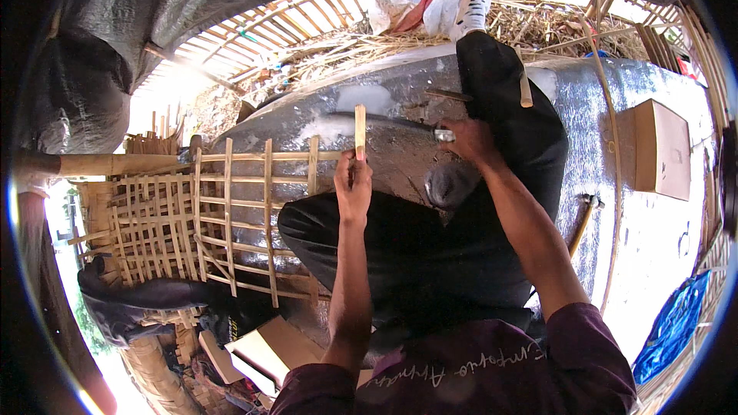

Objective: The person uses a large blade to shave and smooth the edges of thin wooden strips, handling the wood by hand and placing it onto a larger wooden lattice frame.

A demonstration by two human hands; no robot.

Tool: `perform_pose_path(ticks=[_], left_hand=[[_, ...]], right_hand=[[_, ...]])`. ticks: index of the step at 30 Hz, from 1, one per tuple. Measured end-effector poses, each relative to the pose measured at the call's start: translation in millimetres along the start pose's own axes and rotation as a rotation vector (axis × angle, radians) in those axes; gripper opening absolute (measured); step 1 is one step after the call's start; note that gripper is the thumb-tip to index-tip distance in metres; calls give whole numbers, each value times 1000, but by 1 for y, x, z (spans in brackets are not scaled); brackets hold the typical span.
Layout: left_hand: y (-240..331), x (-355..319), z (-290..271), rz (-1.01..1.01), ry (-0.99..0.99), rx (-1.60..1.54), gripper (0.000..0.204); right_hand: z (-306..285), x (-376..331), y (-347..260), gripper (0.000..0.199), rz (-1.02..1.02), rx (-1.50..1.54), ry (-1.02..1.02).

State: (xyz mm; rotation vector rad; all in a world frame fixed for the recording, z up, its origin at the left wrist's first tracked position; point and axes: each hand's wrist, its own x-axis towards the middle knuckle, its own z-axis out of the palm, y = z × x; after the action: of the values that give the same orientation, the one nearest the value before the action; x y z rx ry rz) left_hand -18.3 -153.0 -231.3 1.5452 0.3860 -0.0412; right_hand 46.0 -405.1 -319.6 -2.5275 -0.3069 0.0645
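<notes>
My left hand [354, 188] is closed around the lower end of a short, pale bamboo strip [360, 129], held upright over the mat. To its right, my right hand [469, 141] grips a long knife by its handle, near a shiny metal collar [443, 135]. The dark knife blade [400, 121] points left, toward the strip, and seems to pass behind it. Beside my left hand lies an open bamboo lattice [267, 200] of crossed strips, its right edge close to my wrist. My legs in black trousers [523, 138] are bent around the work spot.
A hammer [588, 219] and a cardboard box [663, 150] lie to the right, near a long thin pole [613, 131]. Another open cardboard box [280, 350] stands at lower left. Denser woven bamboo [150, 215] adjoins the lattice. A blue tarp [676, 323] hangs at far right.
</notes>
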Motion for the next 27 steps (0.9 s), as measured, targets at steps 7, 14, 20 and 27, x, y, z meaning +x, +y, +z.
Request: perform_pose_path(ticks=[7, 14, 20, 27], left_hand=[[-7, -20, -1, 189, -44, 155, 9], [-15, -48, 22, 123, -125, 249, 10], [-19, -52, 25, 222, -192, 331, 13], [-17, -51, 20, 173, -133, 376, 15]], right_hand=[[-13, -2, -41, 40, -19, 3, 152], [-53, -7, -106, 21, 74, 1021, -90], [-48, -18, -96, 16, 289, 1546, -105], [-55, -17, -86, 18, 424, 1475, -263]])
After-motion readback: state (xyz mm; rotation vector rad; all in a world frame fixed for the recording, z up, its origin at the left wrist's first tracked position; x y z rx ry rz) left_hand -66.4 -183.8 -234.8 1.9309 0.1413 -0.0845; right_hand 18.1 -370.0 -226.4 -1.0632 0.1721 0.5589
